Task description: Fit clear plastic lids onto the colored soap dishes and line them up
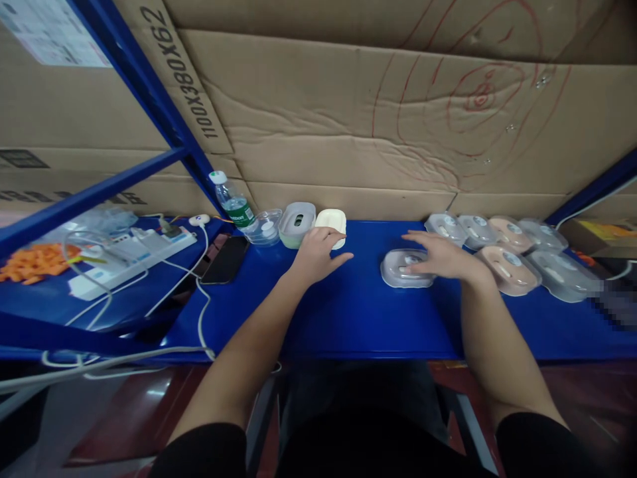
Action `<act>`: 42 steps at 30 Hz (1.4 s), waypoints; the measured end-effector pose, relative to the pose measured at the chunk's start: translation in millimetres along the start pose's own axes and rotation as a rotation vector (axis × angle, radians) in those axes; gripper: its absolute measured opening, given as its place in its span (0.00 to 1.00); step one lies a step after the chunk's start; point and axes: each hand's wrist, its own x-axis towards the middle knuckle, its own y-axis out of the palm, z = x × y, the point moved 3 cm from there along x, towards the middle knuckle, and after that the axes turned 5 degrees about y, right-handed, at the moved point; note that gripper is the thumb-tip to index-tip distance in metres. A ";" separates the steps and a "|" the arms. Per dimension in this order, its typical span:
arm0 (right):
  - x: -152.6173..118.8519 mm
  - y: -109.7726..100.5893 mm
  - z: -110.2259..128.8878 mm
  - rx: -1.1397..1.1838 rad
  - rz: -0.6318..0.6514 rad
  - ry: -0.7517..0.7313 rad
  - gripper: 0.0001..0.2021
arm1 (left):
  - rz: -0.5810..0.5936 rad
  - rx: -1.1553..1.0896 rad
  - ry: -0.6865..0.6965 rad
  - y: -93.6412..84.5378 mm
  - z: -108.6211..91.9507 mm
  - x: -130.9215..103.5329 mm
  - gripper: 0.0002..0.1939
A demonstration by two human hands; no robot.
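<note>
My left hand (pixel 318 255) is open, thumb apart from the fingers, in front of a cream-coloured container (pixel 338 219) and partly covering it. Whether the fingertips touch it I cannot tell. A pale green container with a greyish lid (pixel 297 222) stands just left of the cream one. My right hand (pixel 442 255) is open too, its thumb and fingers spread over the right side of a grey container with a clear lid (pixel 404 275). That container sits on the blue table (pixel 368 325), and contact with the hand is unclear.
Several lidded grey and peach containers (pixel 510 269) are grouped at the right. A water bottle (pixel 236 206), a clear plastic tub (pixel 266 229) and a phone (pixel 226 259) are at the left. Beyond the blue frame lie a power strip (pixel 132 262), cables and orange pieces (pixel 37 262). Cardboard (pixel 318 166) walls the back.
</note>
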 end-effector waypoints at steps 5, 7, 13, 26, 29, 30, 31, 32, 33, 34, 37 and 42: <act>11.6 31.8 13.9 0.000 0.060 0.007 0.45 | 0.027 -0.052 0.060 3.3 -6.3 -0.7 0.32; 15.2 43.5 28.1 0.008 -0.002 -0.014 0.44 | 0.024 -0.064 0.076 4.2 -6.9 -1.0 0.38; 16.1 62.4 60.5 -0.003 0.034 -0.178 0.49 | 0.033 -0.043 0.032 8.7 6.5 -2.4 0.48; 13.5 42.1 63.6 0.169 -0.183 -0.214 0.41 | -0.032 -0.117 0.191 12.8 -10.0 -2.2 0.49; 10.6 35.5 68.4 0.289 -0.248 -0.273 0.37 | -0.093 -0.111 0.257 12.3 -15.1 -0.7 0.43; 10.1 34.7 69.2 0.327 -0.257 -0.286 0.35 | -0.116 -0.109 0.269 11.3 -16.3 -0.3 0.40; 10.0 34.5 69.2 0.369 -0.270 -0.285 0.32 | -0.138 -0.107 0.273 10.0 -17.2 0.0 0.38; 10.4 34.9 68.5 0.418 -0.295 -0.267 0.30 | -0.155 -0.103 0.270 8.5 -17.5 0.2 0.35; 11.1 35.4 67.1 0.476 -0.334 -0.235 0.28 | -0.168 -0.099 0.261 7.0 -17.5 0.4 0.33; 11.9 36.0 65.0 0.541 -0.390 -0.189 0.26 | -0.178 -0.096 0.248 5.6 -17.1 0.4 0.31; 14.1 36.8 56.8 0.762 -0.578 -0.012 0.21 | -0.167 -0.086 0.236 4.3 -15.7 0.3 0.22; 17.5 34.4 48.6 0.882 -0.645 0.120 0.18 | -0.166 -0.076 0.297 4.9 -19.2 -0.7 0.24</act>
